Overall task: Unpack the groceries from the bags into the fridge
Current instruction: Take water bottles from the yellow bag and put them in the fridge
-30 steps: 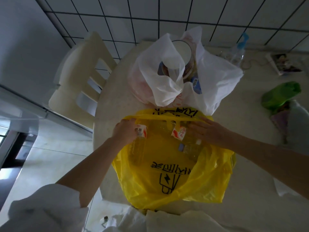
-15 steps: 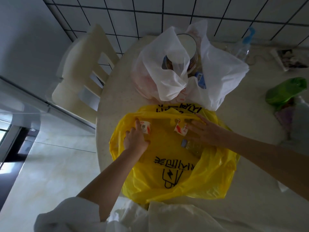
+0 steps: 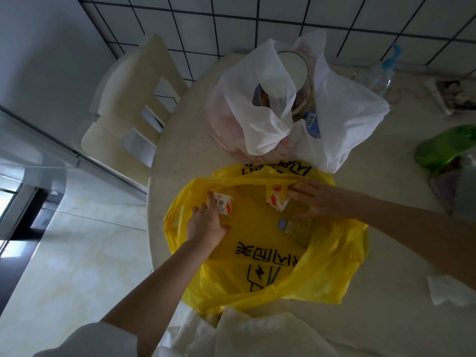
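The big yellow plastic bag with black printed characters [image 3: 260, 256] sits open at the near edge of the pale round table [image 3: 180, 140], and both hands are down inside it. Left hand [image 3: 207, 224] is over at the bag's left side, fingers curled around a clear plastic bottle with a white and red label [image 3: 223, 206], so it's got hold of that one. Right hand [image 3: 313, 199] is toward the bag's far right, fingers mostly stretched out and lying on a second clear bottle with the same white and red label [image 3: 277, 199]. Whether it actually grips it, can't really tell from here, looks more like resting on it. A third clear bottle with a blue-grey cap [image 3: 296, 229] lies in the bag just nearer than the right hand.

Right behind the yellow bag, touching its far edge, is a white thin plastic bag [image 3: 342, 119] with a clear round jar with a white lid [image 3: 291, 73] poking out the top. Off to the right of the yellow bag there's a green plastic bag [image 3: 445, 148] bunched up on the table, and a crumpled white tissue [image 3: 448, 292] near the right forearm. Far right behind the white bag stands a clear water bottle with a blue cap [image 3: 381, 73]. Left of the bags, a cream slatted chair [image 3: 126, 106] is pushed up against the table, tiled wall [image 3: 231, 21] behind it all.
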Tool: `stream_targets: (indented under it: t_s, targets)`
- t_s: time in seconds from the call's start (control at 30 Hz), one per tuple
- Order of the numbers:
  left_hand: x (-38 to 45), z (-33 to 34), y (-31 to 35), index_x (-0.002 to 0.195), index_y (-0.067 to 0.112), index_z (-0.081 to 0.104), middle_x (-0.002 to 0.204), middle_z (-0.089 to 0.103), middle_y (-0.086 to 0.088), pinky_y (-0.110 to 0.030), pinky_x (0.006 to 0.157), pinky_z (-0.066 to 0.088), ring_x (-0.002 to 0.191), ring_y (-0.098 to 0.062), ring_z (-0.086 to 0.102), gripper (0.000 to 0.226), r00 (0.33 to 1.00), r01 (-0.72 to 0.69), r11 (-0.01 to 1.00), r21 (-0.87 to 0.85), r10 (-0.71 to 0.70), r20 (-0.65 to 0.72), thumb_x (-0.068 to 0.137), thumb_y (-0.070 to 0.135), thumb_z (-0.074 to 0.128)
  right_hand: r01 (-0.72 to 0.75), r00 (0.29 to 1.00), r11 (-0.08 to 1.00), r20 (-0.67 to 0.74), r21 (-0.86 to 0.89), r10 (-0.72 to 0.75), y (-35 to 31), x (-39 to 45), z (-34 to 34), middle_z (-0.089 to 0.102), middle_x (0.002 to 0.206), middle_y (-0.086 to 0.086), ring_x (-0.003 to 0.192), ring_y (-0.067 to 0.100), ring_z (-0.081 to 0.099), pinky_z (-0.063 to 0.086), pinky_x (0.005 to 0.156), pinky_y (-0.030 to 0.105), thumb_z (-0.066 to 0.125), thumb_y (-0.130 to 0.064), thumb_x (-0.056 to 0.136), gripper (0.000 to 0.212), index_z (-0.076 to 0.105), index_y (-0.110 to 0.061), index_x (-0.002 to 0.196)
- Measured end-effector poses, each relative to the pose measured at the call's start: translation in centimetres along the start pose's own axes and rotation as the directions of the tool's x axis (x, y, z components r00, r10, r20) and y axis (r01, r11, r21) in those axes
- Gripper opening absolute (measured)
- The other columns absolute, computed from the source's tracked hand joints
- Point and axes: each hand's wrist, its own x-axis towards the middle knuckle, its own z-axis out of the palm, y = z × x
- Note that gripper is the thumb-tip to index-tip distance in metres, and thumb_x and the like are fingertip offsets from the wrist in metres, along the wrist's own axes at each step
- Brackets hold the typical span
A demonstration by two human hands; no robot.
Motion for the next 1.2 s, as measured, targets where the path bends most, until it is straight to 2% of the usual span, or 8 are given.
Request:
stream_targets:
  t_s: [0.17, 0.4, 0.53, 0.67, 0.77, 0.97, 1.1, 1.2]
  targets:
    - [0.1, -0.1, 0.2, 0.153, 0.012, -0.001, 0.143, 0.043, -0.013, -0.041, 0.103, 0.041, 0.131, -0.032, 0.04, 0.112, 0.999, 0.029, 1.0, 0.005, -0.029, 0.019, 0.077, 0.05, 0.073, -0.027, 0.999, 0.997, 0.047, 0.072, 0.023, -0.2, -0.5, -0.1, 0.028, 0.15, 0.016, 0.137, 0.041, 0.031, 0.03, 0.108, 0.062, 0.072, -0.036, 0.078, 0.079, 0.026, -0.044, 0.141]
    - [0.1, 0.0, 1.1, 0.152, 0.01, -0.005, 0.145, 0.038, -0.017, -0.042, 0.102, 0.042, 0.132, -0.035, 0.039, 0.113, 0.996, 0.079, 0.997, 0.013, -0.08, 0.045, 0.079, 0.047, 0.073, -0.105, 0.906, 0.978, -0.388, 0.183, 0.17, -0.7, 0.9, -1.7, 0.044, 0.138, 0.02, 0.128, 0.038, 0.044, 0.032, 0.108, 0.055, 0.054, -0.039, 0.091, 0.041, 0.046, -0.024, 0.129]
    - [0.3, 0.2, 1.4, 0.152, 0.009, -0.008, 0.144, 0.039, -0.018, -0.042, 0.101, 0.043, 0.131, -0.036, 0.041, 0.114, 0.994, 0.094, 0.995, -0.01, -0.094, 0.052, 0.079, 0.045, 0.073, -0.221, 0.818, 0.885, -0.416, 0.41, 0.397, -2.7, 4.7, -4.2, 0.047, 0.138, 0.023, 0.13, 0.036, 0.044, 0.048, 0.098, 0.048, 0.065, -0.024, 0.088, 0.047, 0.042, -0.008, 0.126]
    - [0.5, 0.2, 1.4, 0.152, 0.013, -0.01, 0.141, 0.043, -0.017, -0.043, 0.098, 0.046, 0.128, -0.035, 0.047, 0.116, 0.992, 0.111, 0.991, -0.077, -0.105, 0.071, 0.078, 0.043, 0.075, -0.272, 0.764, 0.709, -0.302, 0.65, 0.57, -3.5, 6.7, -6.2, 0.039, 0.145, 0.019, 0.132, 0.037, 0.041, 0.057, 0.081, 0.047, 0.082, -0.013, 0.069, 0.07, 0.04, -0.013, 0.125]
    - [0.7, 0.1, 1.1, 0.152, 0.018, -0.006, 0.139, 0.047, -0.014, -0.042, 0.094, 0.049, 0.126, -0.032, 0.049, 0.115, 0.989, 0.14, 0.977, -0.164, -0.128, 0.078, 0.076, 0.035, 0.079, -0.231, 0.704, 0.664, -0.348, 0.711, 0.619, -4.2, 7.7, -7.1, 0.039, 0.148, 0.014, 0.132, 0.032, 0.043, 0.055, 0.083, 0.043, 0.07, -0.019, 0.083, 0.051, 0.042, -0.016, 0.125]
    - [-1.5, -0.4, -0.8, 0.152, 0.03, 0.001, 0.134, 0.051, -0.005, -0.034, 0.081, 0.05, 0.124, -0.027, 0.049, 0.119, 0.99, 0.116, 0.852, -0.511, -0.056, 0.133, 0.069, 0.022, 0.086, -0.224, 0.538, 0.304, -0.143, 0.926, 0.831, -3.5, 5.3, -11.1, 0.065, 0.109, 0.007, 0.088, 0.022, 0.063, 0.049, 0.071, 0.029, 0.054, -0.039, 0.09, 0.046, 0.043, -0.017, 0.128]
    - [-3.0, -1.1, -1.5, 0.148, 0.024, 0.02, 0.112, 0.06, 0.01, -0.015, 0.068, 0.048, 0.1, -0.009, 0.06, 0.11, 0.996, -0.011, 0.774, -0.634, 0.064, 0.061, 0.063, 0.02, 0.089, -0.246, 0.622, 0.19, 0.004, 0.95, 0.783, -4.8, 4.7, -12.4, 0.063, 0.101, 0.001, 0.083, 0.014, 0.06, 0.052, 0.07, 0.031, 0.05, -0.047, 0.088, 0.043, 0.042, -0.02, 0.12]
    - [-3.8, -1.7, -1.8, 0.132, 0.028, 0.04, 0.107, 0.06, 0.016, -0.012, 0.066, 0.049, 0.097, -0.005, 0.06, 0.088, 0.992, -0.097, 0.743, -0.662, 0.124, -0.006, 0.059, 0.02, 0.09, -0.211, 0.606, 0.096, 0.053, 0.973, 0.794, -6.7, 4.8, -12.5, 0.061, 0.099, 0.001, 0.082, 0.013, 0.059, 0.053, 0.066, 0.029, 0.051, -0.05, 0.084, 0.045, 0.044, -0.018, 0.115]
